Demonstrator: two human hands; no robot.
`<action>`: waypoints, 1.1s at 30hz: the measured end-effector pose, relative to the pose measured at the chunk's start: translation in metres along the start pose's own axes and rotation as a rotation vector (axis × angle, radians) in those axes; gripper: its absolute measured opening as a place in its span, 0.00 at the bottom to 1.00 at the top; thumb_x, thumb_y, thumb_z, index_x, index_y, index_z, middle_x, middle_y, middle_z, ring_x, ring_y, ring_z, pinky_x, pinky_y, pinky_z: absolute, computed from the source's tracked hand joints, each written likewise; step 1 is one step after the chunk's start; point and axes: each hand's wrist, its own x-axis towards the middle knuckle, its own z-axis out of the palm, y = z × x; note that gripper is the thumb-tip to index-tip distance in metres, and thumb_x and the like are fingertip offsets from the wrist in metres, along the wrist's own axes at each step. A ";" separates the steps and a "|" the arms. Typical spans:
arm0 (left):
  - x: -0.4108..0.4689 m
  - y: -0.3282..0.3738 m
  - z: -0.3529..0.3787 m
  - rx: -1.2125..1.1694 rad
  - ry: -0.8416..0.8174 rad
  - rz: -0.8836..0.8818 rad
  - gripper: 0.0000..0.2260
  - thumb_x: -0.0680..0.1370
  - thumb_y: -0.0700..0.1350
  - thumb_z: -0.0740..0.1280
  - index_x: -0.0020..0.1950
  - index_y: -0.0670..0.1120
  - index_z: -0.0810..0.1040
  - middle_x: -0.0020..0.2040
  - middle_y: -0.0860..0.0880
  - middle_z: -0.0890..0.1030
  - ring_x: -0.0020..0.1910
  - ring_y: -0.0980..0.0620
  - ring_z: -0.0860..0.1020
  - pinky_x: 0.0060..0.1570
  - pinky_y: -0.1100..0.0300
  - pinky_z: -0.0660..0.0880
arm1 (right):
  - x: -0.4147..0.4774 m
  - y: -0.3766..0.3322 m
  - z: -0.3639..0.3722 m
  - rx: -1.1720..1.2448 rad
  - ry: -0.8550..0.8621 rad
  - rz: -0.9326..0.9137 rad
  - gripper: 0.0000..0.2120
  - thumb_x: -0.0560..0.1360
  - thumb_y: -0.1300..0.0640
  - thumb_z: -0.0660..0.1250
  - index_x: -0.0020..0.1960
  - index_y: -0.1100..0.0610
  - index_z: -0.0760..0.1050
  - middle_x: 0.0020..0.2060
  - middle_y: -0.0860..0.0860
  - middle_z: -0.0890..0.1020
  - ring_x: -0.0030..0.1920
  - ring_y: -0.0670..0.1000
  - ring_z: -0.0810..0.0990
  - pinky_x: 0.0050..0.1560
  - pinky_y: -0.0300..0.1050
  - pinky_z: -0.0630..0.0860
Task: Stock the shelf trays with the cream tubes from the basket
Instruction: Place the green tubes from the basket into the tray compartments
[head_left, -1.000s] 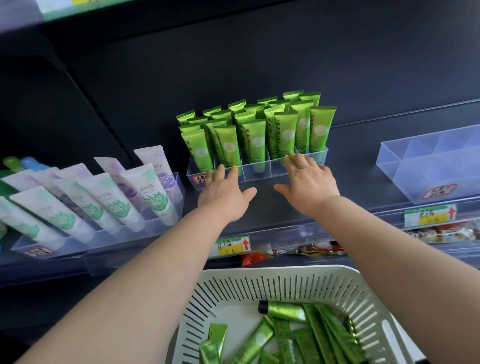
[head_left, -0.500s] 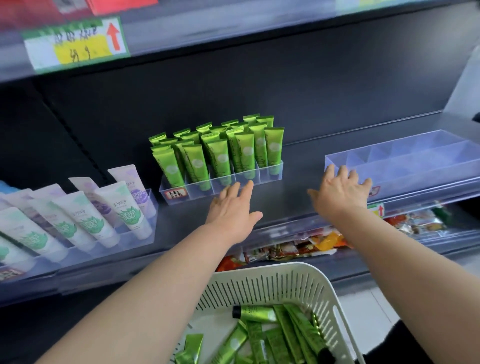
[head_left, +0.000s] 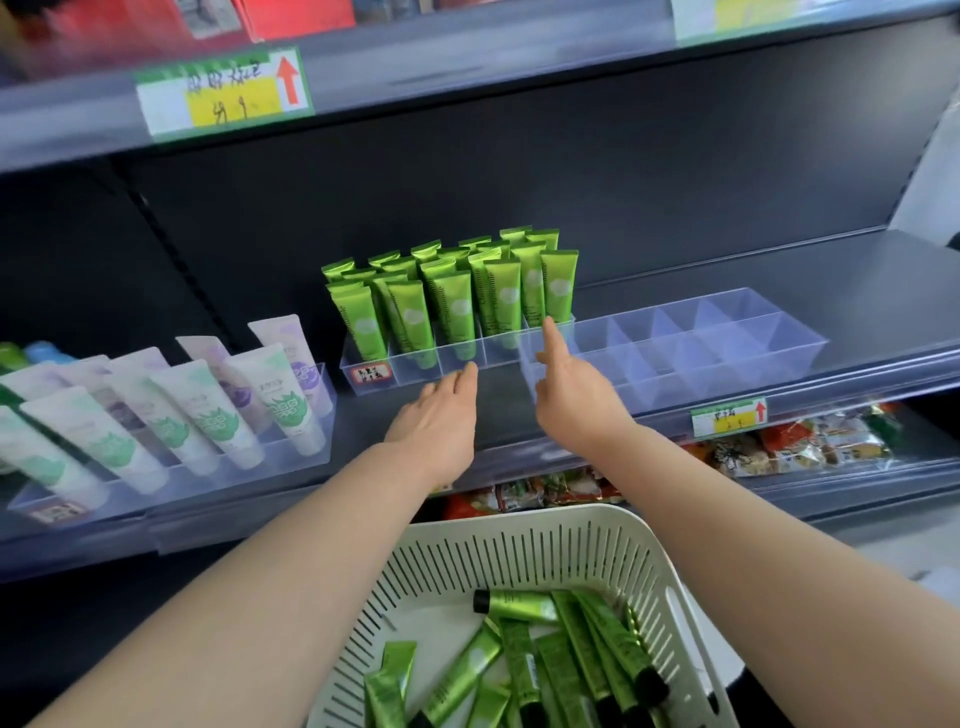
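Green cream tubes (head_left: 452, 301) stand upright in a clear tray (head_left: 415, 364) on the dark shelf. Right beside it sits an empty clear tray (head_left: 675, 343) with several compartments. My left hand (head_left: 441, 410) lies flat, fingers together, fingertips at the front wall of the filled tray. My right hand (head_left: 571, 395) rests at the left end of the empty tray, index finger raised toward the rightmost tubes; it holds nothing. A white slotted basket (head_left: 519, 561) below holds several loose green tubes (head_left: 561, 649).
White and purple tubes (head_left: 218, 410) lean in a clear tray at the left. Price labels (head_left: 727, 415) hang on the shelf edges. Snack packets (head_left: 779, 447) lie on the shelf below. Another shelf with a label (head_left: 223, 93) runs overhead.
The empty tray now sits up against the right end of the filled tray; earlier it stood further right. My right hand came left with it and now points one finger. The view tilted upward.
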 end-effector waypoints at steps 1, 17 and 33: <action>-0.001 -0.003 -0.003 -0.002 0.008 -0.017 0.36 0.78 0.35 0.61 0.79 0.46 0.43 0.78 0.45 0.54 0.75 0.43 0.58 0.69 0.47 0.64 | 0.000 -0.005 0.002 0.037 -0.006 -0.047 0.38 0.74 0.66 0.60 0.77 0.57 0.43 0.58 0.57 0.79 0.51 0.60 0.79 0.45 0.53 0.77; -0.011 0.020 0.006 0.148 0.003 0.133 0.21 0.80 0.56 0.60 0.69 0.48 0.65 0.61 0.46 0.77 0.59 0.44 0.75 0.66 0.48 0.64 | -0.034 0.042 -0.016 -0.444 -0.067 0.008 0.22 0.79 0.50 0.57 0.72 0.52 0.62 0.70 0.50 0.69 0.74 0.54 0.57 0.65 0.58 0.61; -0.064 -0.088 0.007 0.246 -0.010 -0.132 0.26 0.79 0.56 0.62 0.72 0.46 0.61 0.64 0.45 0.74 0.64 0.45 0.72 0.71 0.46 0.55 | -0.031 -0.054 0.040 -0.385 -0.069 -0.252 0.21 0.78 0.51 0.59 0.70 0.53 0.66 0.67 0.48 0.72 0.70 0.52 0.65 0.59 0.55 0.60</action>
